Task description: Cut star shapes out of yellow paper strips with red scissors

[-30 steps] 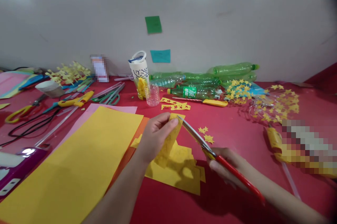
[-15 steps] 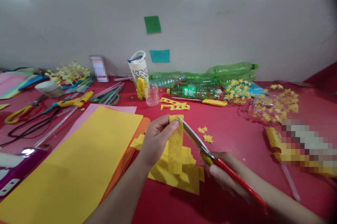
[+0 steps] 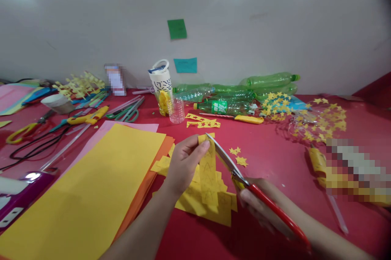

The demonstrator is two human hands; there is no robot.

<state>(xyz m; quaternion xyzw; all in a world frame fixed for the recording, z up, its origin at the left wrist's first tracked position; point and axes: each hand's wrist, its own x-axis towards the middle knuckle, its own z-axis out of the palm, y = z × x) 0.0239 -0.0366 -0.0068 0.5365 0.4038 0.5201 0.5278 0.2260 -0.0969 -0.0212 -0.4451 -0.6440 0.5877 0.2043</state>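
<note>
Between thumb and fingers, my left hand (image 3: 187,163) pinches the top of a yellow paper strip (image 3: 209,180) with star outlines drawn down it. My right hand (image 3: 259,199) is closed around the handles of red-handled scissors (image 3: 232,166). Their blades point up and left, with the tips at the strip's upper end. Beneath the strip lie several yellow paper pieces (image 3: 218,215), some with faint outlines. Small cut-out yellow stars (image 3: 241,161) rest on the table just beyond the scissors.
Yellow sheets (image 3: 91,186) over orange and pink ones lie at left. Behind are a clear plastic cup (image 3: 176,111), green bottles (image 3: 232,107), a yellow cutter (image 3: 249,119) and star-cut scraps (image 3: 203,121). Glue guns (image 3: 317,162) lie on both sides; star clusters (image 3: 320,119) sit at right.
My left hand and the strip have shifted slightly right, and the strip's lower end has swung right. The scissors stay nearly in place, tips still at the strip's top.
</note>
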